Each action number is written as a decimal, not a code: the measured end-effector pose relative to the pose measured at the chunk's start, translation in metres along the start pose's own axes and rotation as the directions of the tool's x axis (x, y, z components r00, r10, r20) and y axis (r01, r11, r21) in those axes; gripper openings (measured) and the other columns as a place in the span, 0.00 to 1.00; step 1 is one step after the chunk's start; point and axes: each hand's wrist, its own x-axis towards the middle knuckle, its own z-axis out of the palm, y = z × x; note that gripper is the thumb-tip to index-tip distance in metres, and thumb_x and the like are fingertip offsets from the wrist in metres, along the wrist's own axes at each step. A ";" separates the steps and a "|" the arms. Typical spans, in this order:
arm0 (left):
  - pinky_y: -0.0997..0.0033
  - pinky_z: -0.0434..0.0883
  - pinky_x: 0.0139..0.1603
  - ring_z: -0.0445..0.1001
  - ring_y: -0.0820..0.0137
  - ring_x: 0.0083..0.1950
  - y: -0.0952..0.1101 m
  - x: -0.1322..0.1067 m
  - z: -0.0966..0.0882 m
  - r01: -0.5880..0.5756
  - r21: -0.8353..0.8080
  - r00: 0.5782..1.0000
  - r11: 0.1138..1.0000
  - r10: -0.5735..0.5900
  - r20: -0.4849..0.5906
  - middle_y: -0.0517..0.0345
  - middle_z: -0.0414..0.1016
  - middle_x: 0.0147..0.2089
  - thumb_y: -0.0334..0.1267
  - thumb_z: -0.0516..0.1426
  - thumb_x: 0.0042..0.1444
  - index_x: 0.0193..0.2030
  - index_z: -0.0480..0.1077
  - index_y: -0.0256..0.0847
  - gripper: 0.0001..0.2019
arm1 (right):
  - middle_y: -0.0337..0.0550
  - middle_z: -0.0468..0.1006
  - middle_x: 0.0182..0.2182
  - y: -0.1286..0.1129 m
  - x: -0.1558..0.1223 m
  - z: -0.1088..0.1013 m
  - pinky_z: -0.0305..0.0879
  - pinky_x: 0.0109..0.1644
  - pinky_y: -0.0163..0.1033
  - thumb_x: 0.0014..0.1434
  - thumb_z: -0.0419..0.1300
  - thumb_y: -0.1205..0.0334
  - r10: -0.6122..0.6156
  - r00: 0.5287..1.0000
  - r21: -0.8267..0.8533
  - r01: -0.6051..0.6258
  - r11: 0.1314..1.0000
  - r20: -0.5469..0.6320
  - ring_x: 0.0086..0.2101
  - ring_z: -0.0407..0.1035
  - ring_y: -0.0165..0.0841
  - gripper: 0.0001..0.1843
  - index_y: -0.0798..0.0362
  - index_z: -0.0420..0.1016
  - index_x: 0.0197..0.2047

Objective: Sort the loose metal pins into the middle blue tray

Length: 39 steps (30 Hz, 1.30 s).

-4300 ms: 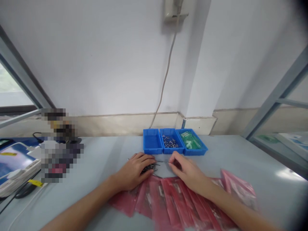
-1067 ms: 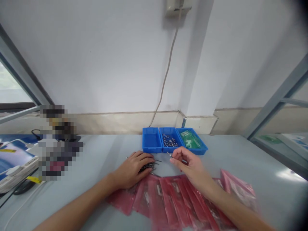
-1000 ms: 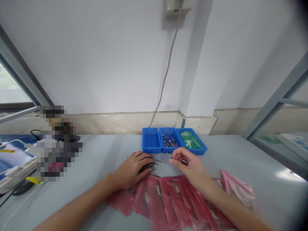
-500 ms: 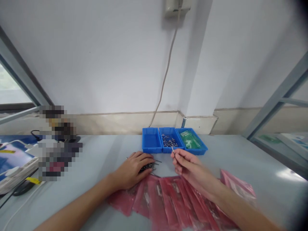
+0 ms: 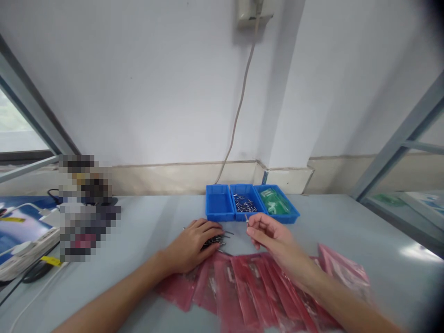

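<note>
My left hand (image 5: 192, 244) lies palm down on the grey table, fingers curled over a small pile of thin metal pins (image 5: 217, 239). My right hand (image 5: 268, 233) is raised a little above the table, palm turned up, pinching one small metal pin (image 5: 246, 218) between thumb and fingertips. That pin points up, just in front of the middle blue bin (image 5: 244, 204), which holds several similar metal pieces. Both forearms lie over a fan of red plastic bags (image 5: 243, 282).
Three blue bins stand in a row by the wall: the left one (image 5: 219, 206) looks bare inside, the right one (image 5: 276, 203) holds green pieces. A cable hangs down the wall. Boxes, cords and a blurred patch (image 5: 85, 208) sit at the left.
My right hand has lifted from the table and turned palm up with a pin pinched in its fingers, moving toward the middle bin. My left hand has stayed on the pile.
</note>
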 end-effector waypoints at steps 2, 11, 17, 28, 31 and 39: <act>0.51 0.70 0.68 0.72 0.57 0.65 0.000 0.000 0.000 -0.002 -0.002 1.000 1.000 0.002 0.001 0.52 0.76 0.67 0.43 0.54 0.79 0.67 0.71 0.47 0.15 | 0.35 0.70 0.32 0.001 0.001 0.000 0.62 0.40 0.40 0.66 0.71 0.47 -0.034 0.999 -0.053 0.034 0.998 0.000 0.33 0.64 0.33 0.15 0.48 0.77 0.42; 0.51 0.70 0.68 0.72 0.58 0.65 0.001 0.000 -0.001 -0.011 -0.008 1.000 1.000 0.011 -0.006 0.52 0.76 0.67 0.42 0.54 0.79 0.67 0.72 0.47 0.15 | 0.36 0.71 0.32 0.006 0.001 -0.001 0.61 0.40 0.40 0.64 0.72 0.47 -0.084 0.996 -0.127 0.083 0.988 -0.002 0.34 0.64 0.34 0.16 0.49 0.77 0.41; 0.51 0.69 0.68 0.72 0.57 0.65 -0.001 -0.001 0.001 -0.015 -0.012 1.000 1.000 0.015 -0.008 0.51 0.75 0.68 0.42 0.54 0.78 0.67 0.72 0.47 0.15 | 0.36 0.71 0.31 0.001 -0.001 0.003 0.61 0.37 0.39 0.66 0.69 0.41 -0.055 0.998 -0.111 0.057 0.992 0.021 0.31 0.62 0.33 0.19 0.49 0.78 0.42; 0.51 0.70 0.68 0.72 0.57 0.65 0.001 -0.001 0.000 -0.009 -0.003 1.000 1.000 0.008 -0.008 0.51 0.75 0.67 0.42 0.54 0.78 0.68 0.71 0.47 0.16 | 0.41 0.78 0.34 -0.005 -0.006 0.009 0.60 0.35 0.39 0.68 0.65 0.36 0.028 0.999 -0.018 -0.028 0.999 0.046 0.29 0.64 0.32 0.23 0.50 0.80 0.44; 0.50 0.70 0.68 0.73 0.57 0.65 0.001 0.000 -0.001 -0.012 -0.006 1.000 1.000 0.012 -0.014 0.51 0.76 0.67 0.43 0.54 0.79 0.68 0.72 0.48 0.16 | 0.41 0.77 0.34 -0.003 -0.005 0.008 0.60 0.36 0.40 0.68 0.65 0.36 0.029 0.999 -0.005 -0.029 1.000 0.041 0.30 0.64 0.33 0.23 0.50 0.79 0.44; 0.51 0.70 0.68 0.72 0.57 0.66 0.000 -0.001 0.001 -0.014 -0.002 1.000 1.000 0.014 -0.005 0.52 0.75 0.67 0.42 0.54 0.78 0.67 0.72 0.47 0.15 | 0.40 0.75 0.35 0.001 -0.003 0.008 0.63 0.36 0.39 0.67 0.66 0.35 0.011 1.000 0.012 -0.011 1.000 0.004 0.31 0.65 0.33 0.24 0.49 0.77 0.45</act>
